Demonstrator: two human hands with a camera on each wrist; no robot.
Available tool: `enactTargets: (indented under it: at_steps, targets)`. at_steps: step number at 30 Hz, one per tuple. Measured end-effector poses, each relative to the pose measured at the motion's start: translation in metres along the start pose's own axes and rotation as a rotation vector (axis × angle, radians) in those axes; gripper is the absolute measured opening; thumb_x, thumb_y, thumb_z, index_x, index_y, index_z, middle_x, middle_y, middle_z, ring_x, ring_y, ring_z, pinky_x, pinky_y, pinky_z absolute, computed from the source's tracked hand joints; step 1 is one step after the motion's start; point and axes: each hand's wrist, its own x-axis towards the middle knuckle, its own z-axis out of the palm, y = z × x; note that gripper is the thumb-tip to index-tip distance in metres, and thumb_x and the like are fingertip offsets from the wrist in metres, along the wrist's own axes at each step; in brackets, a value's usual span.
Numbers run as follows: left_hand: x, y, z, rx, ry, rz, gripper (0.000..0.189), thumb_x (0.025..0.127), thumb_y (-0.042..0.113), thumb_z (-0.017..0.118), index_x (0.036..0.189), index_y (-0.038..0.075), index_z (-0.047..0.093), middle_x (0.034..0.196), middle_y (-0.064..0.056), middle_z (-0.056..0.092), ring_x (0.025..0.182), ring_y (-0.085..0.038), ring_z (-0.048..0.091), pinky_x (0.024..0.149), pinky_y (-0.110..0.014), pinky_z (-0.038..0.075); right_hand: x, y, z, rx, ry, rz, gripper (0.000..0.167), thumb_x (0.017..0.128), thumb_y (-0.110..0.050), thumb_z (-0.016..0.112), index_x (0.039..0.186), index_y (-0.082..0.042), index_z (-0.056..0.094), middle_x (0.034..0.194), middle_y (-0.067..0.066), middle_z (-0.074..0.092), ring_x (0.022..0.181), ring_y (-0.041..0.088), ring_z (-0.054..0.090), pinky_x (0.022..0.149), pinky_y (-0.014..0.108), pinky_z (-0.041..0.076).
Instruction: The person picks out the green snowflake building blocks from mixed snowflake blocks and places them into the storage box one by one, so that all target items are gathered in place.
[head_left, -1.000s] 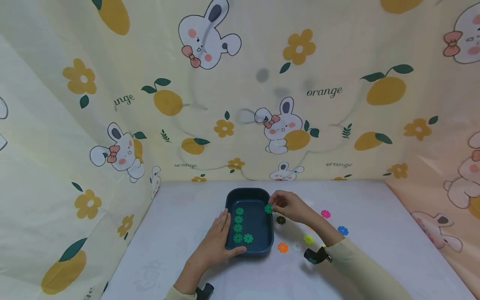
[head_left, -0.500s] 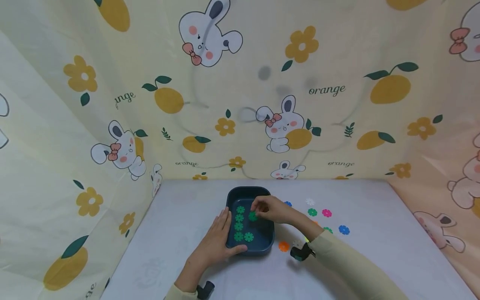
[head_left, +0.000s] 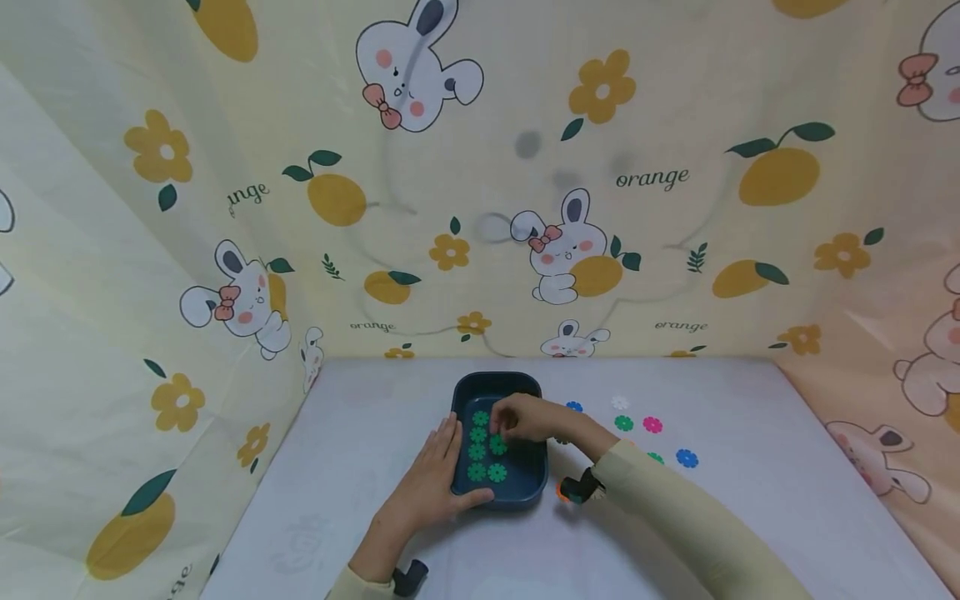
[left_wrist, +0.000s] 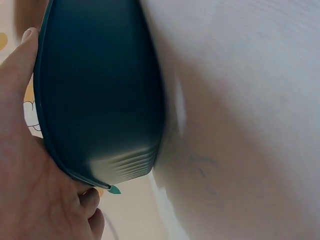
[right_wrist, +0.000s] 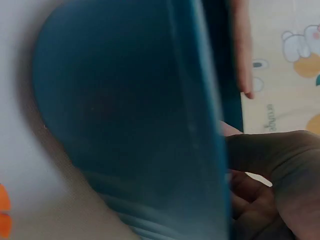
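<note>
A dark blue rectangular tray [head_left: 527, 477] stands on the white table. My left hand [head_left: 432, 479] lies against its left side with straight fingers, the thumb along the near rim. Inside the tray, several green flower-shaped pieces [head_left: 477, 452] form a column on the left, and another green piece [head_left: 497, 473] lies beside the nearest one. My right hand [head_left: 528, 417] reaches over the right rim and pinches a green flower-shaped piece [head_left: 498, 445] low in the tray, right of the column. In the right wrist view the tray wall [right_wrist: 135, 120] hides those fingertips.
Loose flower-shaped pieces lie right of the tray: a white one [head_left: 619, 403], a pink one [head_left: 652, 425], a green one [head_left: 624, 423], a blue one [head_left: 686, 458] and others. An orange piece [head_left: 561, 492] is partly hidden by the right wrist camera [head_left: 582, 486]. A printed curtain [head_left: 450, 167] rises behind.
My right hand has carried the green piece from the tray's right rim leftward and down into the tray, beside the column. My left hand has stayed on the tray.
</note>
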Motion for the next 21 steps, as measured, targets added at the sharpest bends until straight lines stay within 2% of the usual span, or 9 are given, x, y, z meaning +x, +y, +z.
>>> enactTargets:
  at_steps: [5, 10, 21]
  targets:
    - [0.000, 0.000, 0.000, 0.013, -0.003, 0.003, 0.123, 0.091, 0.081, 0.063, 0.173, 0.006, 0.010, 0.182, -0.009, -0.001, 0.168, -0.026, 0.002, 0.135, -0.050, 0.012, 0.010, 0.002, 0.005, -0.004, -0.053, 0.055, 0.014, 0.097, 0.002, 0.074, 0.104, -0.010, 0.075, 0.095, -0.001, 0.070, 0.083, 0.012, 0.062, 0.074, 0.028, 0.057]
    - [0.000, 0.000, 0.001, 0.018, -0.009, 0.002, 0.123, 0.092, 0.080, 0.064, 0.172, 0.004, 0.010, 0.181, -0.010, 0.000, 0.168, -0.027, 0.002, 0.135, -0.050, 0.012, 0.013, -0.001, 0.012, -0.043, -0.069, 0.119, 0.014, 0.097, 0.001, 0.074, 0.103, -0.011, 0.074, 0.096, 0.002, 0.069, 0.082, 0.013, 0.062, 0.073, 0.027, 0.056]
    - [-0.001, 0.002, -0.003, 0.044, -0.004, 0.022, 0.123, 0.093, 0.081, 0.061, 0.172, 0.003, 0.008, 0.181, -0.011, -0.001, 0.167, -0.026, 0.000, 0.136, -0.049, 0.010, 0.011, -0.011, 0.012, -0.124, -0.051, 0.128, 0.013, 0.096, 0.000, 0.076, 0.104, -0.010, 0.073, 0.096, -0.001, 0.069, 0.086, 0.012, 0.062, 0.078, 0.031, 0.058]
